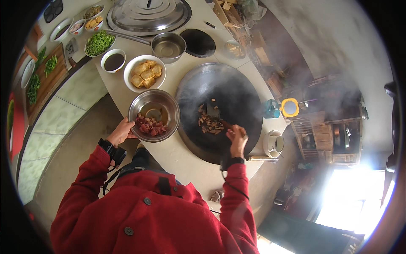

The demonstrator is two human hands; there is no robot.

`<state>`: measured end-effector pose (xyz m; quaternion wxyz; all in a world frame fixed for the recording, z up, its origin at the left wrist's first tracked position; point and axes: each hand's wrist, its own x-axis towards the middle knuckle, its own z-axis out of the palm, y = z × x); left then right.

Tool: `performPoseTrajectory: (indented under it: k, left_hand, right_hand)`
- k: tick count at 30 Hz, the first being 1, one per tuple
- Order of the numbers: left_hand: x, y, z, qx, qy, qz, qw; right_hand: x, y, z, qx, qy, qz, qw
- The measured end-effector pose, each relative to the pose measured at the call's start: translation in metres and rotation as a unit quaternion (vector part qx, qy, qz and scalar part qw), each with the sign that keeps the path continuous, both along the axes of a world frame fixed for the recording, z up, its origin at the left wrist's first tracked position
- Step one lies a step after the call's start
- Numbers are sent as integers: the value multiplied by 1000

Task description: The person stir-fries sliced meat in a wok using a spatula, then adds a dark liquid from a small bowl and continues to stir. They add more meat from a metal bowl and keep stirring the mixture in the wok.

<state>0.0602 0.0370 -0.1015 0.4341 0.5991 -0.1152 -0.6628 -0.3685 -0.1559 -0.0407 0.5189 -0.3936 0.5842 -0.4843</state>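
Observation:
My left hand (123,131) grips the rim of a stainless steel bowl (171,103), which holds raw meat pieces (151,125) and a little liquid. Inside a large dark wok (196,76), browned meat pieces (210,125) lie around the metal blade of a spatula (213,111). My right hand (238,136) is closed on the spatula's wooden handle. Steam rises over the wok. Beyond the steel bowl stands a white bowl (127,81) of fried tofu-like pieces (147,74), with a small bowl of dark sauce (114,61) beside it.
A long-handled saucepan (168,47) sits beyond the wok, near a large domed metal lid (147,19). Chopped greens (100,43) and several bowls stand at the upper left, beside a wooden cutting board (52,82). At the wok's right are a white jug-like container (273,143) and a teal canister (271,109).

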Motion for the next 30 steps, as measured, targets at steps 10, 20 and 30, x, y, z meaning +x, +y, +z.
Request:
performPoseTrajectory:
  k: [10, 20, 30]
  left_hand:
    - [-4, 5, 3, -25, 11, 29, 999]
    - [-4, 2, 2, -8, -1, 13, 1000]
    - [-7, 1, 12, 2, 2, 31, 1000]
  right_hand:
    - [-22, -7, 55, 50, 23, 18, 998]
    - [-31, 0, 58, -15, 156, 87, 984]
    - [6, -37, -4, -102, 94, 44, 989]
